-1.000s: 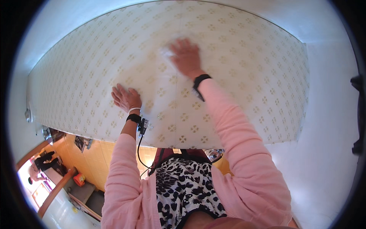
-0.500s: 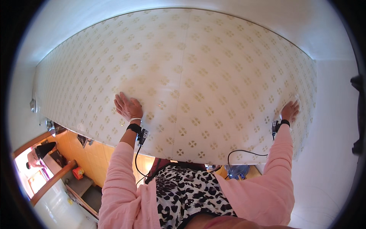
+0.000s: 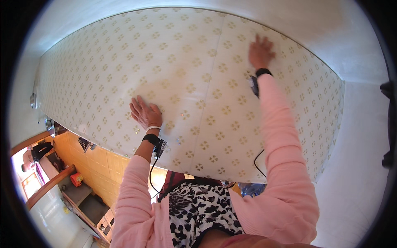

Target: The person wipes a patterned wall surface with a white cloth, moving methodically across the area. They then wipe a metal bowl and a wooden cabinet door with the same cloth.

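Left hand (image 3: 146, 113) spread on patterned cover (image 3: 237, 142), right hand (image 3: 261, 51) spread, blurred near the cover's far edge: likely smoothing step, next needing flat contact.

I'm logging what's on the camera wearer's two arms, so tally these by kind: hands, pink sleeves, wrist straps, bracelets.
Bare hands (left hand, right hand): 2
Long pink sleeves: 2
Black wrist straps: 2
Thin white bracelet, left wrist: 1
Total: 7
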Tool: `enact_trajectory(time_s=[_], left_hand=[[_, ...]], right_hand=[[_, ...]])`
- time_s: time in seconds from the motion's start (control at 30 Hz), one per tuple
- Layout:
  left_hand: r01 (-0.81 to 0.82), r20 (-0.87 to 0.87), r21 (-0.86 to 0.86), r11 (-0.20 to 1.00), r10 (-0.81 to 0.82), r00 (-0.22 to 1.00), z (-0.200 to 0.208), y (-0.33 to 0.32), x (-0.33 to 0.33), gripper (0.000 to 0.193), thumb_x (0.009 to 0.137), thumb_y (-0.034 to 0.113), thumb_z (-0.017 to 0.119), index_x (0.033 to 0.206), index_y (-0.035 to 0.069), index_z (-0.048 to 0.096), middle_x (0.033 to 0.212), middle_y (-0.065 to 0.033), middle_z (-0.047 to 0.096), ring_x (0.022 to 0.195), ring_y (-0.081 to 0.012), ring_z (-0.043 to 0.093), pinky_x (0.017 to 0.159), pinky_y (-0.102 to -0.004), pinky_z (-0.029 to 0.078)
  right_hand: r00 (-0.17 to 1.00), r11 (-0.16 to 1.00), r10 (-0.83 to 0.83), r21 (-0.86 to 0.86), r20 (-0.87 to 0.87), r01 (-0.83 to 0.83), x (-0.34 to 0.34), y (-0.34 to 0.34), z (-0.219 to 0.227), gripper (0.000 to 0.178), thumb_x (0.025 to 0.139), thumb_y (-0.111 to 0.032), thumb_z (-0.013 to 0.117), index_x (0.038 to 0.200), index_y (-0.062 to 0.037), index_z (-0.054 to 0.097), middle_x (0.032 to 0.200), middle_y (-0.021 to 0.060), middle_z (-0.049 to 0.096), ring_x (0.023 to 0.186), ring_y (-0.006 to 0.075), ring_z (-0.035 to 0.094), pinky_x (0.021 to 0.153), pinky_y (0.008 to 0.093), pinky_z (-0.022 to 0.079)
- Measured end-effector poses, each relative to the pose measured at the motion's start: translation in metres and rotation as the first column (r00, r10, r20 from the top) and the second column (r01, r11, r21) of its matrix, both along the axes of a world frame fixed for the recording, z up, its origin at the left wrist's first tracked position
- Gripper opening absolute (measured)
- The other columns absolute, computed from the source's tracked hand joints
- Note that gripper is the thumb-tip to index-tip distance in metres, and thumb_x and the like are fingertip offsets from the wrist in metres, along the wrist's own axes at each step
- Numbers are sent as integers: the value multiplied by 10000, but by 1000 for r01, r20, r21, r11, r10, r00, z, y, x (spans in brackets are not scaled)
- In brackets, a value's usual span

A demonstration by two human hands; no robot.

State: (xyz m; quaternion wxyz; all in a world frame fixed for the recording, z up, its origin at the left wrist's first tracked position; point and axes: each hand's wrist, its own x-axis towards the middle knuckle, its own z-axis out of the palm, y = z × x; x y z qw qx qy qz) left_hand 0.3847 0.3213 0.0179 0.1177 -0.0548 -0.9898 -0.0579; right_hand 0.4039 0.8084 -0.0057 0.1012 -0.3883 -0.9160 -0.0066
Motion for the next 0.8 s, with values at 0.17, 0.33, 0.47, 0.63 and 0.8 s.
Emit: enact_trajectory(time_s=[0.17, 0.33, 0.47, 0.63, 0.8], left_hand=[[-22, 27, -10, 1000, 23, 999, 3, 0, 0, 647, 854, 261, 544, 1449, 98, 352, 1519, -174, 306, 1401, -388, 258, 1102, -561, 231], [-8, 19, 18, 1000, 8, 1000, 4, -1, 1, 635, 862, 265, 544, 1446, 99, 363, 1525, -169, 301, 1405, -382, 252, 1113, -547, 216], [-15, 33, 12, 1000, 14, 999, 5, -1, 2, 636, 868, 268, 547, 1452, 99, 360, 1525, -166, 305, 1404, -378, 254, 1123, -533, 200], [5, 20, 15, 1000, -5, 1000, 3, -1, 0, 642, 868, 263, 545, 1455, 90, 351, 1518, -183, 312, 1401, -391, 252, 1119, -542, 200], [31, 2, -23, 999, -31, 1000, 3, -1, 1, 662, 860, 242, 532, 1464, 70, 321, 1523, -206, 286, 1403, -413, 237, 1116, -561, 193]], right_hand=[[948, 949, 315, 13, -48, -315, -80, -142, 28, 481, 932, -354, 460, 1396, -229, 464, 1522, 101, 358, 1399, 392, 278, 1023, 688, 255], [754, 751, 649, -77, -101, -656, -64, -202, 38, 506, 966, -381, 419, 1436, -194, 411, 1543, 97, 323, 1431, 336, 252, 1069, 654, 230], [869, 879, 476, 71, -137, -471, 1, -106, 29, 462, 884, -362, 526, 1308, -179, 511, 1430, 62, 457, 1350, 274, 368, 985, 617, 321], [986, 984, 105, 154, -130, -85, 143, 82, -2, 450, 921, -344, 478, 1350, -209, 504, 1397, 54, 492, 1343, 254, 375, 1003, 560, 332], [843, 866, -440, 394, 309, 308, 252, 202, -27, 474, 1005, -332, 358, 1404, -87, 430, 1464, 123, 421, 1371, 319, 339, 1114, 507, 258]])
